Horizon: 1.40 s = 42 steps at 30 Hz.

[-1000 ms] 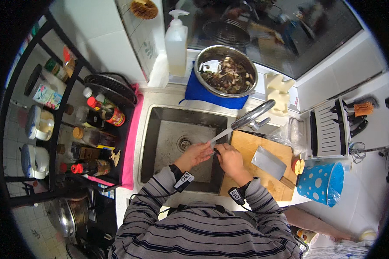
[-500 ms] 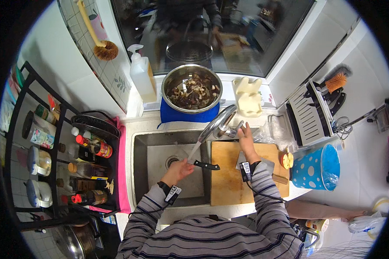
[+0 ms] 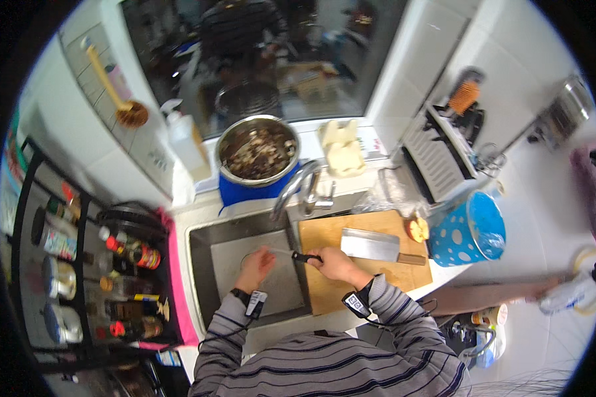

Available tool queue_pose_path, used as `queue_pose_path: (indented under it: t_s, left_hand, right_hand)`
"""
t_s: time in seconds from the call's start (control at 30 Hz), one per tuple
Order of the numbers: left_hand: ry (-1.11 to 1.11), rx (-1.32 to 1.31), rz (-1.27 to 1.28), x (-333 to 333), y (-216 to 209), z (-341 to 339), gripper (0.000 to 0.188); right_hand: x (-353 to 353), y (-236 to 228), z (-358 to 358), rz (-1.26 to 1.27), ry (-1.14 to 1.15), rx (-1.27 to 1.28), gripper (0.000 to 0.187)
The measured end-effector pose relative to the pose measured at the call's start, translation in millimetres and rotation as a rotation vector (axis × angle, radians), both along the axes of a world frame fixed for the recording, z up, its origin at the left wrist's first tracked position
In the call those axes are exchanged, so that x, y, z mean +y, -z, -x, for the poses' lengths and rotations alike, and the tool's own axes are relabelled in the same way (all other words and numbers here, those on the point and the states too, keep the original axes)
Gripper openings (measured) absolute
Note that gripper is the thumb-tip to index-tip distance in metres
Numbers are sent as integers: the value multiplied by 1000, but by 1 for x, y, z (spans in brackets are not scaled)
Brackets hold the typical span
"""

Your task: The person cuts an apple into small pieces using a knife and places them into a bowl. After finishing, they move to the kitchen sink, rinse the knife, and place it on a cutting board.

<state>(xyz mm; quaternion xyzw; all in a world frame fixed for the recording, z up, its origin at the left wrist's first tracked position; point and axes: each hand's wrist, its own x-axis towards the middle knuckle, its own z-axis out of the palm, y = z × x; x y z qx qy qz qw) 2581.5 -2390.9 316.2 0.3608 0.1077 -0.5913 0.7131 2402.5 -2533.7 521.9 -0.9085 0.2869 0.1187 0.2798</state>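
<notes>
My right hand (image 3: 338, 266) is closed round the black handle of a small knife (image 3: 306, 257), at the left edge of the wooden cutting board (image 3: 321, 291). Its thin blade points left over the steel sink (image 3: 202, 264). My left hand (image 3: 257, 268) is over the sink by the blade's tip, fingers loosely stretched; blur hides whether they touch it. On the board lies a cleaver (image 3: 369, 245), its wooden handle to the right. A cut piece of fruit (image 3: 417, 229) sits at the board's far right corner. The chrome tap (image 3: 291, 187) arches over the sink.
Behind the sink stands a steel bowl (image 3: 257, 151) of dark and pale pieces on a blue cloth (image 3: 245, 190). A soap bottle (image 3: 185, 142) is left of it. Right are a blue dotted bin (image 3: 453, 235) and a knife rack (image 3: 437, 162). A bottle rack (image 3: 79, 264) stands left.
My right hand has left the tap lever and taken the knife's handle; my left hand has let the handle go. The water stream no longer shows. The view has shifted and tilted.
</notes>
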Motion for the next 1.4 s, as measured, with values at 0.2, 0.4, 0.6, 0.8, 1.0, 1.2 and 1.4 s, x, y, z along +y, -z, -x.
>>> queue_pose_path:
  t_s: [0.2,0.4,0.6,0.8,1.0,1.2,1.4]
  left_hand:
    - [685,-1349,-708,18,-9,-35,38]
    - [1025,-2149,-546,65,23,-19,32]
    - [1001,-1802,-552,54,-7,-18,23]
    - [889,-1827,-612,43,-58,-4,34]
    - [629,-1961,-547,47,-46,3,32]
    - [550,-1832,-451,54,-53,7,22]
    - [556,-1677,-502,40,-61,12,25]
  right_hand:
    - [-26,-66,52,236,1,-39,17]
    - [-80,-169,89,483,93,-238,26]
    - [-129,-331,116,828,325,-428,25]
    - [-197,-394,105,1116,479,-215,28]
    - [-257,-381,101,1051,530,37,33]
    - [-301,-375,109,1059,434,81,30]
    - [-327,-346,110,821,479,225,30]
